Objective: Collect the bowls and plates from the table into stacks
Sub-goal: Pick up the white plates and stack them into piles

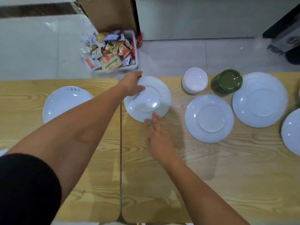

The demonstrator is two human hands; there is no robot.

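A white plate (pixel 164 93) lies at the middle of the wooden table (pixel 211 176). My left hand (pixel 131 83) grips its far left rim, thumb on top. My right hand (pixel 159 137) lies flat with its fingers apart, the fingertips touching the plate's near rim. A round white shape (pixel 146 101) sits in the plate's middle; whether it is a small bowl or the plate's well I cannot tell. More white plates lie at the left (pixel 65 103), right of centre (pixel 209 118), at the far right (pixel 259 99) and at the right edge (pixel 292 132). A stack of white bowls (pixel 194 80) and a stack of green bowls (pixel 227 82) stand at the back.
A white bin (pixel 134 62) full of wrappers stands on the tiled floor just beyond the table's far edge. A seam (pixel 121 151) runs between two tabletops. A brown board leans behind the bin. Dark equipment sits at the top right.
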